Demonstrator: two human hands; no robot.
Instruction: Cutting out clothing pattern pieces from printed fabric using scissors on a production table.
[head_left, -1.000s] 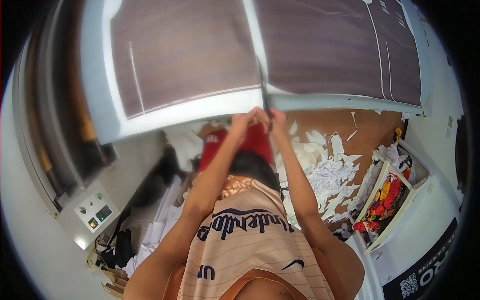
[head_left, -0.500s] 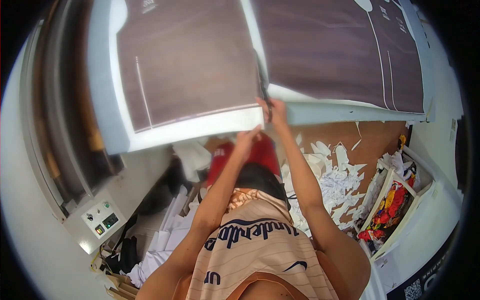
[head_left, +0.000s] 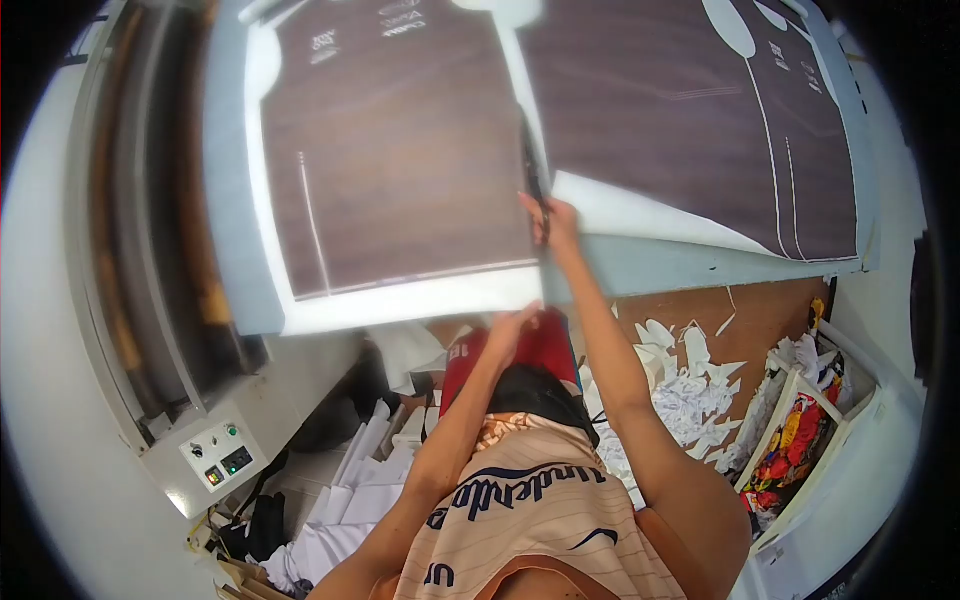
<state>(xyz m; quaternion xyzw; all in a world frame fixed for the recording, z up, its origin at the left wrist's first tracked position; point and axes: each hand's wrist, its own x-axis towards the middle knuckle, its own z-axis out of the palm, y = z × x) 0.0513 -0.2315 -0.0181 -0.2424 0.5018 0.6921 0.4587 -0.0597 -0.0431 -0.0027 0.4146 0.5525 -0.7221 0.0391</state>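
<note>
Held scissors (head_left: 532, 168) in the right hand (head_left: 558, 226), blades along the cut printed sheet (head_left: 400, 190) ahead; pinched its near corner with the left hand (head_left: 511, 332). Had blue table (head_left: 233, 235) beneath, white scraps (head_left: 690, 400) lower right.

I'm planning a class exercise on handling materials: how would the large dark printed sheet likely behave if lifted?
The printed sheet would probably flop and sag: a white flap curls back along its near edge. It's likely light for its size, as it looks thin and the left hand seemingly pinches one corner.
</note>
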